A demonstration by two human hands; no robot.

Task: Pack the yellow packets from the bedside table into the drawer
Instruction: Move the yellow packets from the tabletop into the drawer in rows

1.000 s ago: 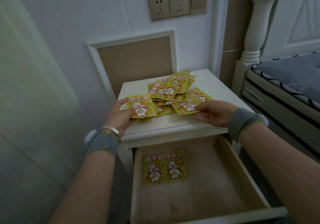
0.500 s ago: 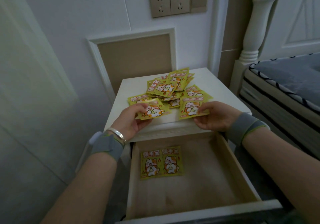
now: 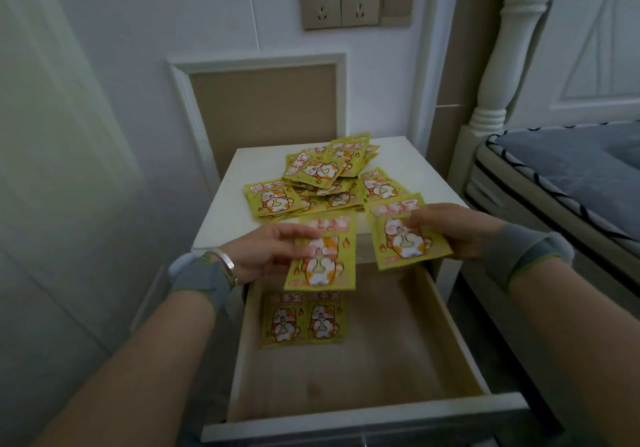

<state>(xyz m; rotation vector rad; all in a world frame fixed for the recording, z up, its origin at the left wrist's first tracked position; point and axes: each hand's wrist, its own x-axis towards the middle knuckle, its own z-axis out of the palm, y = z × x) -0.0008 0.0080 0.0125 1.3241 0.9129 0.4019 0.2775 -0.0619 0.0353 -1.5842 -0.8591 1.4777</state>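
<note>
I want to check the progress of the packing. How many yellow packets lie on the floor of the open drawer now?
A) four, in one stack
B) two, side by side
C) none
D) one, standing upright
B: two packets lie flat side by side at the back left of the drawer; each hand holds one more above it.
</note>
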